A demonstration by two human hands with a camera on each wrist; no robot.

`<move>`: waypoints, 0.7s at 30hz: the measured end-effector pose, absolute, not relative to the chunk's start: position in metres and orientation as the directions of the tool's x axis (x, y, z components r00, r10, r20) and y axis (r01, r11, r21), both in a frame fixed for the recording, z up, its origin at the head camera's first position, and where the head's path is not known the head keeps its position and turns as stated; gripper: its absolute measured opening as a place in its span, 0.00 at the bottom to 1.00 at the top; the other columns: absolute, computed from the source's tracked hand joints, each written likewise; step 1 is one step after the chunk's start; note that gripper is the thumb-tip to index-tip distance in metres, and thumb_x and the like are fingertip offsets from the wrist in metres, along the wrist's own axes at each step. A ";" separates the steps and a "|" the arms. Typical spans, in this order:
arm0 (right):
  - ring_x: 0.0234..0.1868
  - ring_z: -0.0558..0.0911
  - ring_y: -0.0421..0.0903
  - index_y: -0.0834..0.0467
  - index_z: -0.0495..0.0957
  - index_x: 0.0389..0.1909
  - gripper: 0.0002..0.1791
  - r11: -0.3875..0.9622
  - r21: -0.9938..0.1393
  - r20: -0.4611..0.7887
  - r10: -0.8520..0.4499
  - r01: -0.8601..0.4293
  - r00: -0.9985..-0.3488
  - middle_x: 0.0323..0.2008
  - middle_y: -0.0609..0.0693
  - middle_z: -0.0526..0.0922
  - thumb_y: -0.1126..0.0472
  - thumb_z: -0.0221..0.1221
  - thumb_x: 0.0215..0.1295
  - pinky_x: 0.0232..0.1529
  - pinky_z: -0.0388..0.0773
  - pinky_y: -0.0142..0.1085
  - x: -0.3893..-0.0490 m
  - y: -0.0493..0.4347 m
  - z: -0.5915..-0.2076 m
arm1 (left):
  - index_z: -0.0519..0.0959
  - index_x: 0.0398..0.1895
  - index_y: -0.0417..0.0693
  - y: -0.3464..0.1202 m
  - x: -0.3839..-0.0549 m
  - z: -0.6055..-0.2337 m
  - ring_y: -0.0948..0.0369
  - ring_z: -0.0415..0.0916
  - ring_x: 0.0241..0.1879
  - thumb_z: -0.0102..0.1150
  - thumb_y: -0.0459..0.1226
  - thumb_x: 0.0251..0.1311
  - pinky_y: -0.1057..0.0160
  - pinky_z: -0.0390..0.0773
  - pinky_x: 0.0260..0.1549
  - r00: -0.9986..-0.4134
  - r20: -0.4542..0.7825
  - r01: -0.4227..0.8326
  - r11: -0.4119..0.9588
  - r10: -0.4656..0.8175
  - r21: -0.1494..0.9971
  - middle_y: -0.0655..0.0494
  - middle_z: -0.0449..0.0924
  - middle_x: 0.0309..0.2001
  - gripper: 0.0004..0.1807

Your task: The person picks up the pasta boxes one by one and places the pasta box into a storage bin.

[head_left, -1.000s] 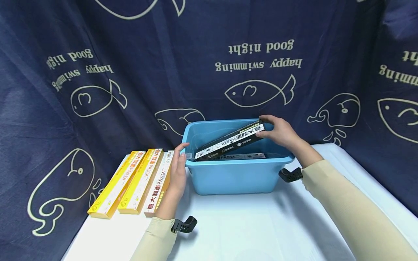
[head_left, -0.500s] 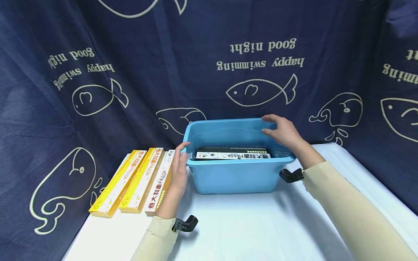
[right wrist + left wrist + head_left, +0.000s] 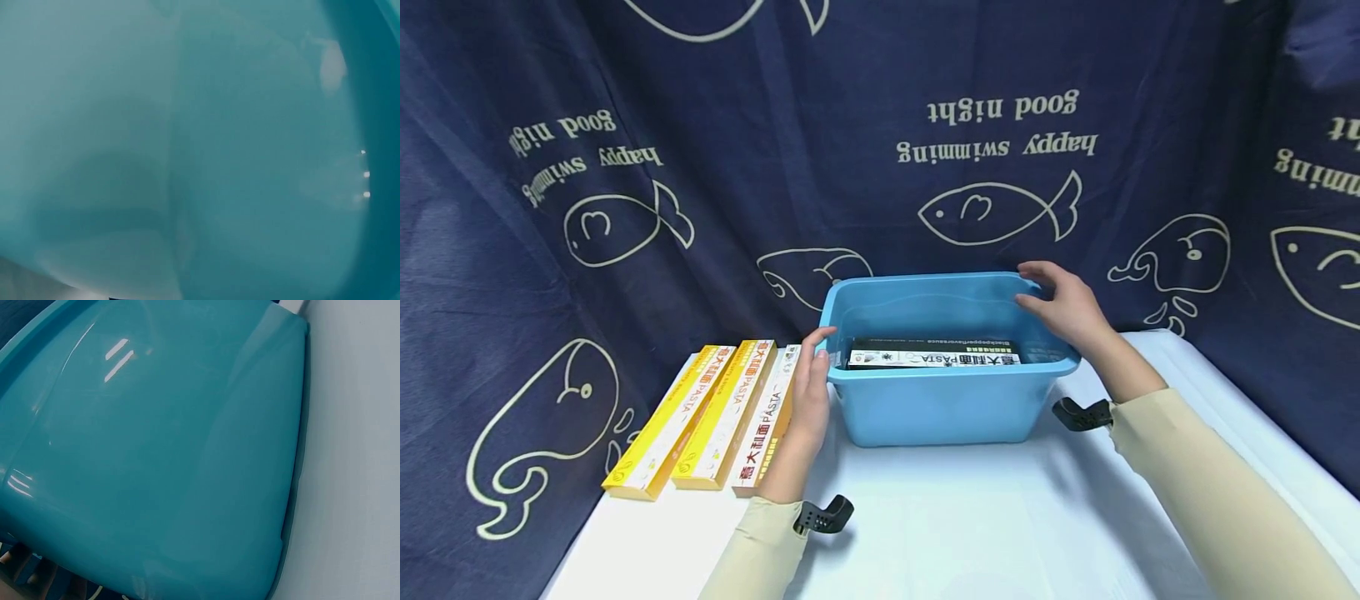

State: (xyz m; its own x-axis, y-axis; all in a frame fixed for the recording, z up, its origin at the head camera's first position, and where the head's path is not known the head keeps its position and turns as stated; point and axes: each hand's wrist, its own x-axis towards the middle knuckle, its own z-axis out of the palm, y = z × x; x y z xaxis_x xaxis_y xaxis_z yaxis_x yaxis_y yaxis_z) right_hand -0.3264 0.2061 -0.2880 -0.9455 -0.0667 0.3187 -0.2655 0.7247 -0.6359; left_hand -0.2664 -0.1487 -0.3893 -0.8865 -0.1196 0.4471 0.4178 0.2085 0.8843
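A light blue plastic bin point(image 3: 932, 408) stands on the table, and its side fills both wrist views. Inside it, along the near wall, lies a black-and-white pasta box point(image 3: 936, 358). My left hand point(image 3: 808, 400) rests at the bin's left end, fingertips right at the rim; a few of its fingers point(image 3: 40, 578) show past the bin's edge in the left wrist view. Over the bin's right rim is my right hand point(image 3: 1067, 308), thumb and fingers spread apart and nothing between them. The right wrist view shows only bin wall, no hand.
Left of the bin lie two yellow pasta boxes, the outer one point(image 3: 662, 433) and the inner one point(image 3: 722, 425), with a white-and-brown pasta box point(image 3: 766, 425) beside them. A navy curtain point(image 3: 850, 150) with fish prints hangs close behind the bin. White cloth point(image 3: 947, 517) covers the table.
My right hand let go of the black pasta box, which dropped from a slant to lying flat in the bin. Then the hand moved right toward the rim. My left hand stayed put.
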 end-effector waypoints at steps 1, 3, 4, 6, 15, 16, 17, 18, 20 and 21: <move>0.72 0.66 0.65 0.58 0.66 0.70 0.30 0.716 -0.646 0.317 -0.063 -0.265 -0.946 0.69 0.62 0.71 0.58 0.59 0.70 0.70 0.60 0.62 -0.325 0.207 -0.289 | 0.67 0.68 0.65 -0.149 -0.266 -0.390 0.56 0.56 0.73 0.34 0.52 0.73 0.39 0.51 0.73 -0.886 0.447 0.417 0.210 -0.121 0.884 0.59 0.62 0.74 0.24; 0.72 0.66 0.64 0.58 0.66 0.70 0.29 0.697 -0.664 0.321 -0.061 -0.271 -0.945 0.69 0.62 0.71 0.59 0.59 0.69 0.71 0.60 0.62 -0.322 0.208 -0.291 | 0.67 0.68 0.65 -0.149 -0.266 -0.389 0.56 0.56 0.73 0.34 0.52 0.72 0.39 0.51 0.73 -0.885 0.449 0.419 0.209 -0.121 0.883 0.59 0.61 0.74 0.24; 0.72 0.66 0.64 0.58 0.66 0.70 0.29 0.685 -0.673 0.327 -0.065 -0.281 -0.943 0.69 0.62 0.71 0.59 0.59 0.70 0.71 0.60 0.62 -0.320 0.209 -0.292 | 0.67 0.68 0.65 -0.149 -0.266 -0.389 0.56 0.56 0.73 0.35 0.52 0.72 0.39 0.51 0.73 -0.885 0.449 0.419 0.210 -0.122 0.883 0.58 0.61 0.74 0.24; 0.72 0.67 0.63 0.59 0.67 0.70 0.29 0.660 -0.688 0.345 -0.066 -0.300 -0.936 0.69 0.62 0.71 0.59 0.59 0.69 0.70 0.61 0.61 -0.317 0.210 -0.294 | 0.67 0.68 0.64 -0.149 -0.265 -0.389 0.55 0.56 0.73 0.35 0.52 0.72 0.39 0.52 0.73 -0.884 0.451 0.421 0.211 -0.123 0.882 0.58 0.62 0.74 0.24; 0.72 0.67 0.61 0.58 0.69 0.69 0.27 0.573 -0.762 0.366 -0.002 -0.301 -0.931 0.69 0.60 0.72 0.57 0.58 0.71 0.70 0.62 0.60 -0.301 0.214 -0.306 | 0.67 0.68 0.64 -0.147 -0.265 -0.388 0.56 0.56 0.73 0.34 0.52 0.72 0.39 0.51 0.73 -0.889 0.442 0.413 0.207 -0.120 0.887 0.58 0.61 0.74 0.24; 0.72 0.66 0.61 0.58 0.68 0.69 0.27 0.563 -0.773 0.359 0.005 -0.294 -0.933 0.69 0.60 0.71 0.56 0.58 0.71 0.71 0.61 0.60 -0.299 0.214 -0.308 | 0.67 0.68 0.64 -0.147 -0.265 -0.388 0.56 0.56 0.73 0.34 0.52 0.72 0.39 0.51 0.73 -0.889 0.443 0.414 0.206 -0.119 0.887 0.58 0.61 0.74 0.24; 0.73 0.65 0.61 0.57 0.68 0.69 0.28 0.552 -0.785 0.347 0.016 -0.282 -0.938 0.70 0.60 0.70 0.55 0.58 0.72 0.71 0.61 0.60 -0.297 0.214 -0.310 | 0.67 0.68 0.64 -0.147 -0.265 -0.387 0.56 0.55 0.73 0.34 0.52 0.72 0.39 0.51 0.73 -0.889 0.442 0.414 0.203 -0.118 0.887 0.58 0.61 0.74 0.24; 0.73 0.65 0.61 0.56 0.68 0.70 0.28 0.539 -0.797 0.338 0.027 -0.271 -0.941 0.71 0.60 0.69 0.54 0.57 0.72 0.71 0.61 0.61 -0.295 0.214 -0.311 | 0.67 0.68 0.64 -0.147 -0.265 -0.388 0.56 0.55 0.73 0.34 0.52 0.72 0.39 0.51 0.73 -0.889 0.442 0.414 0.200 -0.118 0.888 0.58 0.61 0.74 0.24; 0.74 0.64 0.61 0.55 0.67 0.71 0.28 0.523 -0.817 0.317 0.050 -0.245 -0.947 0.72 0.59 0.67 0.53 0.56 0.73 0.70 0.61 0.62 -0.290 0.213 -0.315 | 0.67 0.68 0.64 -0.146 -0.266 -0.388 0.56 0.55 0.74 0.34 0.52 0.72 0.39 0.51 0.73 -0.889 0.442 0.415 0.198 -0.117 0.888 0.58 0.61 0.74 0.24; 0.74 0.63 0.62 0.54 0.67 0.71 0.28 0.515 -0.824 0.310 0.062 -0.236 -0.949 0.73 0.59 0.66 0.52 0.55 0.73 0.70 0.61 0.62 -0.287 0.213 -0.317 | 0.67 0.68 0.64 -0.146 -0.265 -0.388 0.56 0.55 0.74 0.35 0.52 0.72 0.39 0.51 0.73 -0.890 0.442 0.415 0.195 -0.117 0.889 0.58 0.61 0.74 0.24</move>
State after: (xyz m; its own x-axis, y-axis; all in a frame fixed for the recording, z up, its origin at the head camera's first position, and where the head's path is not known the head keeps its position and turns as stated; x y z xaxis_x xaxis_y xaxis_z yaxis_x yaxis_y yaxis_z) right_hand -0.2875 0.2133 -0.3175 -0.9485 0.0623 0.3104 -0.2359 0.5148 -0.8242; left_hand -0.2652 -0.1463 -0.3875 -0.8895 -0.1173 0.4416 0.4154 0.1949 0.8885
